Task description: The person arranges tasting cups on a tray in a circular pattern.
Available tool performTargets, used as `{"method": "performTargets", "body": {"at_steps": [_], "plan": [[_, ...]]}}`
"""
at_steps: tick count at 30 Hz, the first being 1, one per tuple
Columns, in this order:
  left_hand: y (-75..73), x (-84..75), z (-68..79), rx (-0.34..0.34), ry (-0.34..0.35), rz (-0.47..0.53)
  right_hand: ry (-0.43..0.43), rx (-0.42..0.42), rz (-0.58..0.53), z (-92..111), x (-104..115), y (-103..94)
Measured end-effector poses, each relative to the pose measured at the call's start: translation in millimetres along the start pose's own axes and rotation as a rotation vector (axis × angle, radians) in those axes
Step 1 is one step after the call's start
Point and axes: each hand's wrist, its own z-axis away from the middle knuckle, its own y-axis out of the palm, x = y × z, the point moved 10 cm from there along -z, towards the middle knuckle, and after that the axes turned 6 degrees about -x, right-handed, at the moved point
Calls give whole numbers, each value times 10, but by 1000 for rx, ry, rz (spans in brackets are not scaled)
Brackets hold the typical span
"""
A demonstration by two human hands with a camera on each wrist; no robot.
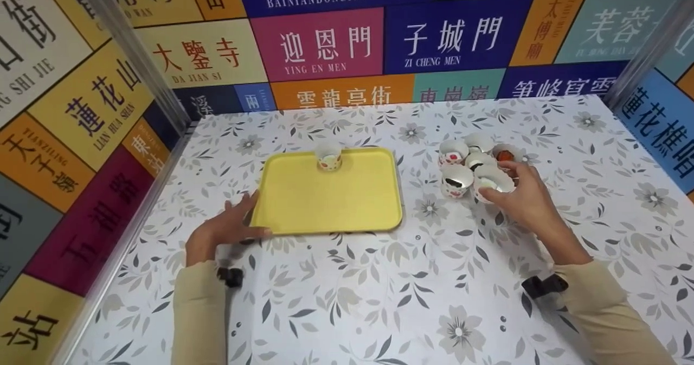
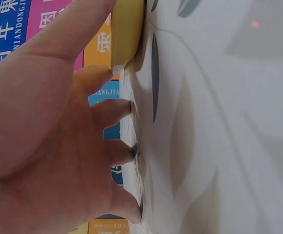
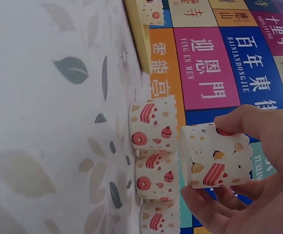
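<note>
A: What lies nearest the camera in the head view?
B: Two beige sleeves point(image 1: 199, 316), coming in at the lower left and lower right of the frame.
A: And the cup in hand?
B: The held cup point(image 1: 492, 179) is right of centre, pinched by the right hand point(image 1: 528, 194). That grip is parted only as wide as the cup, thumb on one side, fingers on the other. The right wrist view shows it raised off the surface, cake slices printed on its side.
A: What's around it?
B: Five more cups point(image 1: 456, 185), clustered just left of it and above. The lower left one holds something dark, the upper right one something reddish. I can't tell whether the held cup touches any.
A: The left hand point(image 1: 225, 226)?
B: Left of centre, grip spread wide with hold of nothing, thumb at the lower left corner of a yellow tray point(image 1: 331, 202).
A: Anything on that?
B: A lone cup point(image 1: 329, 162), upright at the upper edge.
A: Farther out?
B: The floral surface point(image 1: 336, 300), then lettered, coloured wall panels point(image 1: 320, 45) across the top.
</note>
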Motion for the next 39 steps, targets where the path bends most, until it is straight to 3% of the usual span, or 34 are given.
{"method": "performTargets", "body": {"at_steps": [7,16,22,33,39], "plan": [[-4,32,-12,2,-41,44,-28,8,-22,9,161,34],[8,20,-7,15,-27,16,-84,32,11,79,453,123],[-11,-14,13,6,17,17,-124,41,16,58,644,220],[-7,3,26,19,-15,21,-135,63,16,57,914,575],[2,8,19,24,-34,31,-137,90,2,42,954,879]]}}
